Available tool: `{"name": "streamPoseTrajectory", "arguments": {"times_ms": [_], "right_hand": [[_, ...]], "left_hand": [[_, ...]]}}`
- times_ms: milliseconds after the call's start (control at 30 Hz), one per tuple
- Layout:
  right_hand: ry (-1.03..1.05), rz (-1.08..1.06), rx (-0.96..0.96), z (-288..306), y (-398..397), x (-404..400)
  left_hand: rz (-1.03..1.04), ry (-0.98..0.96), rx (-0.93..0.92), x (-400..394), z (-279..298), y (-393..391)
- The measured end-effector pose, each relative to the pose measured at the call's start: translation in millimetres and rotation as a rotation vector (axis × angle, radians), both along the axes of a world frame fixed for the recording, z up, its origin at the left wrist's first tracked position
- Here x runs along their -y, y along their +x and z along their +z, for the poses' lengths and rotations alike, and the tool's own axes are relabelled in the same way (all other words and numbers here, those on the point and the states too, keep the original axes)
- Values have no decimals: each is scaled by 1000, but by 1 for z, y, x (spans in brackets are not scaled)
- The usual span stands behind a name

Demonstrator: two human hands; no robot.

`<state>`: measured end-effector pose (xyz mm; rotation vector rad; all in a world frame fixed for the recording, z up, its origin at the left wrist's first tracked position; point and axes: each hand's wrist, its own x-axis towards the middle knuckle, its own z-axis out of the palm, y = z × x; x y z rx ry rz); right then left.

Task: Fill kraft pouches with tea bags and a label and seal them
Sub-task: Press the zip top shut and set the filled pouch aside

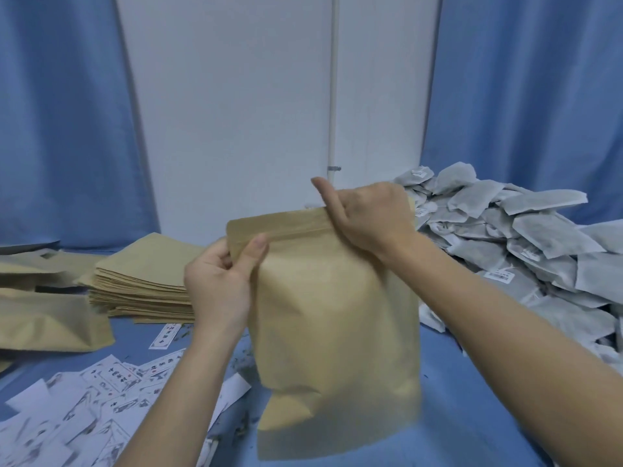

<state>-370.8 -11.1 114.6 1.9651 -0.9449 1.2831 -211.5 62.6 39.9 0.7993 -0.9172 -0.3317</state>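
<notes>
So there's 1 big kraft pouch (337, 332) standing upright in the middle of the blue counter (472, 416), and it looks pretty puffed out, so it's got something in it, though I can't see inside. Both hands are up at its top edge. The left hand (219, 281) is pinching the top left corner of the pouch, thumb on the front right along the zip strip, fingers tucked behind. The right hand (367, 217) is gripping the top right part of that same strip, fingers wrapped over the edge and thumb sticking up. The bottom of the pouch is a bit blurry.

Everything else sits around the pouch. Off to its left there's a neat stack of flat empty pouches (145, 281), and further left of that a couple of filled pouches (50, 318) lying on their sides. In front of the pouch, down to the left, a mess of white printed labels (101, 399) is scattered over the counter. To the right of the pouch there's a huge heap of grey tea bags (522, 247). Behind it all, a white panel (236, 112) with blue curtains (60, 129) on either side.
</notes>
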Motion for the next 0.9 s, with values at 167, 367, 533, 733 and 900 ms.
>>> {"name": "streamPoseTrajectory", "arguments": {"times_ms": [167,367,533,733,900], "right_hand": [[-89,-49,83,-1,-26,15],[286,-16,353,-8,-42,25],[331,155,631,-17,-43,28],[1129,752,603,-62,-64,23],[1508,932,667,-122,-71,10]], "left_hand": [[21,8,30,6,0,3],[-53,-1,1,9,-7,11],[-441,422,97,4,-41,21],[-442,410,-112,5,-52,27],[-579,474,-250,15,-28,33]]}}
